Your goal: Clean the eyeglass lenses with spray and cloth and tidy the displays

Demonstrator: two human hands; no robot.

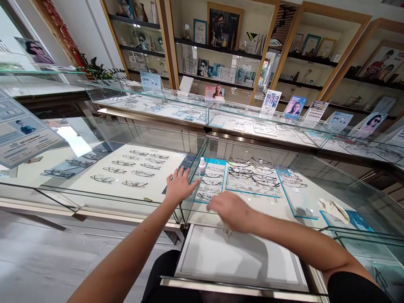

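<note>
My left hand [180, 185] is open, fingers spread, over the glass top of a display case [110, 122]. Just past its fingertips, to the right, a small white bottle [202, 169] stands upright. My right hand [232, 210] is a little nearer to me, its fingers bent and smeared by motion; whether anything is in them cannot be made out. Beneath the glass around both hands are rows of eyeglasses [143, 173], with darker frames [240, 172] on a blue-edged sheet to the right.
A pulled-out white drawer [233, 263] lies below my right arm. To the right is a crumpled pale cloth [335, 211]. Glass edges meet near my left wrist. A printed sign [27, 130] leans in from the left. Another glass case [176, 110] and shelves [217, 46] are behind.
</note>
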